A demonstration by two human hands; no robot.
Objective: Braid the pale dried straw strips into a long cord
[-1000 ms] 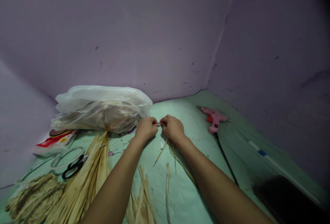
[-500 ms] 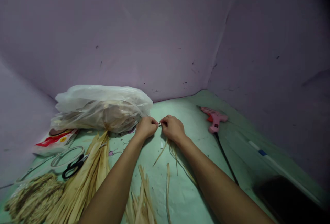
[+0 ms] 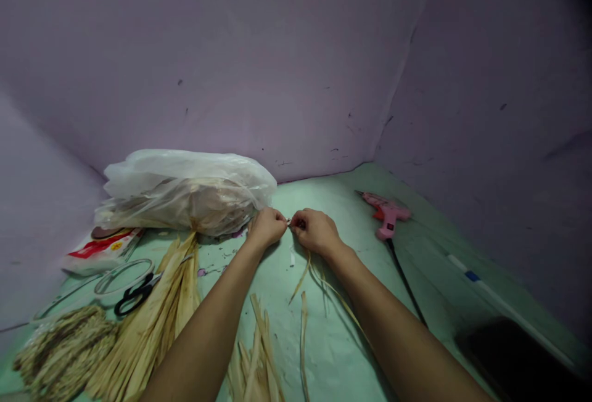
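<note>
My left hand [image 3: 268, 228] is closed in a pinch over the middle of the green surface. Facing it, a small gap away, my right hand [image 3: 317, 231] pinches too. Between the fingertips shows a tiny pale piece [image 3: 289, 222], too small to make out fully. Thin dried plant-fibre strips [image 3: 340, 297] hang below my right hand and run back along the forearm. On the surface between my arms lie a single loose strip [image 3: 303, 340] and several cut strips [image 3: 256, 359].
A plastic bag [image 3: 194, 186] of dried fibre leans at the back wall. To the left are a fibre bundle [image 3: 152, 322], black-handled scissors [image 3: 134, 297], a white cable [image 3: 123, 275] and a braided rope coil [image 3: 65, 349]. A pink glue gun [image 3: 386, 214] and a dark object [image 3: 513, 352] are right.
My right hand has shifted slightly right, and the hanging strips have swung right with it. The left hand stays pinched at nearly the same place. The whole view has moved a little.
</note>
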